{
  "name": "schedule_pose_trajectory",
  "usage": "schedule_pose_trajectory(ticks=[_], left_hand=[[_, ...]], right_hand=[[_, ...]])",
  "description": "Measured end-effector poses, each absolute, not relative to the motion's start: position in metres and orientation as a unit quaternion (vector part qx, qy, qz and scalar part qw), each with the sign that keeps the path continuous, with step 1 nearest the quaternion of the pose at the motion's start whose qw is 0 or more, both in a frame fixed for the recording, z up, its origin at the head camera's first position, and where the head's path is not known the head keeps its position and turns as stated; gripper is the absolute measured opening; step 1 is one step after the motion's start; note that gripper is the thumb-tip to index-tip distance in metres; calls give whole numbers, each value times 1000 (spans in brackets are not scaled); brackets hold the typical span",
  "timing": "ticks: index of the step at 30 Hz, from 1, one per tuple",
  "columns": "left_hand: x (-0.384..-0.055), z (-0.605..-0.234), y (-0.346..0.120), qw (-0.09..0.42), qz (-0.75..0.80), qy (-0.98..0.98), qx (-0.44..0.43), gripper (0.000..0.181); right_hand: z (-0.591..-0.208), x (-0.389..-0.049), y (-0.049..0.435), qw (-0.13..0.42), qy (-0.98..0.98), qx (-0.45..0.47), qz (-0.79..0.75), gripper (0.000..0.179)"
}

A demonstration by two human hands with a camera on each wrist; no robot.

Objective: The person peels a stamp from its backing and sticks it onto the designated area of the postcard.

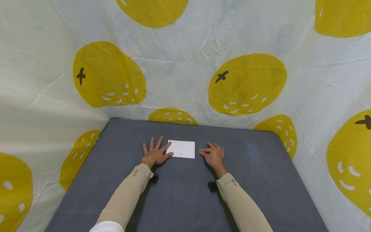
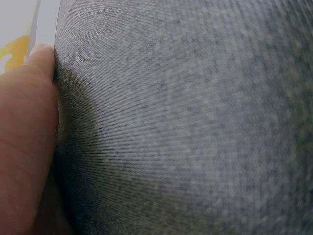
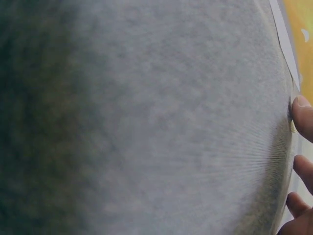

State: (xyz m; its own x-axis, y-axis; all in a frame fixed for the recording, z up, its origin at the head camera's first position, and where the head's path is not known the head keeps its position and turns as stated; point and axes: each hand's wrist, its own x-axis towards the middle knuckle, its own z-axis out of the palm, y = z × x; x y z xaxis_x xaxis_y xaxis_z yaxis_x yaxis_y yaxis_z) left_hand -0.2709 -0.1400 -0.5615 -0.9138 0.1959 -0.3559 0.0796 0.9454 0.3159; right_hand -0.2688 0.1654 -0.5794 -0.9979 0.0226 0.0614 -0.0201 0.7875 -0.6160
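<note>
A white sheet of paper (image 1: 183, 149) lies flat on the dark grey table, with a small faint mark near its lower edge. My left hand (image 1: 156, 155) is spread beside it, the thumb and index fingertip resting over its left edge. To the right of the sheet, the thumb and index finger of my right hand (image 1: 214, 157) come together on a small piece with yellow-green edges (image 1: 200, 149); its kind is too small to make out. In the right wrist view the thumb (image 3: 303, 117) shows at the right edge, the sheet beyond it.
The dark grey cloth-covered table (image 1: 179, 196) extends around both hands. A pale curtain (image 1: 179, 77) printed with yellow fruit hangs behind it and along both sides. Black wrist cameras (image 1: 212, 186) sit under the beige sleeves.
</note>
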Motion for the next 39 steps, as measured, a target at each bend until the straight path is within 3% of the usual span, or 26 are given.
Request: schedule_pose_trajectory(ticks=[13, 24, 39], left_hand=[[-267, -572, -143, 188, 165, 965, 76, 71], [-272, -579, -145, 174, 183, 965, 75, 72], [-268, -552, -150, 156, 189, 964, 99, 68]], right_hand=[[-578, -266, 168, 43, -939, 4, 341, 16], [-555, -266, 170, 55, -931, 24, 361, 14], [-524, -268, 186, 81, -903, 82, 415, 12]])
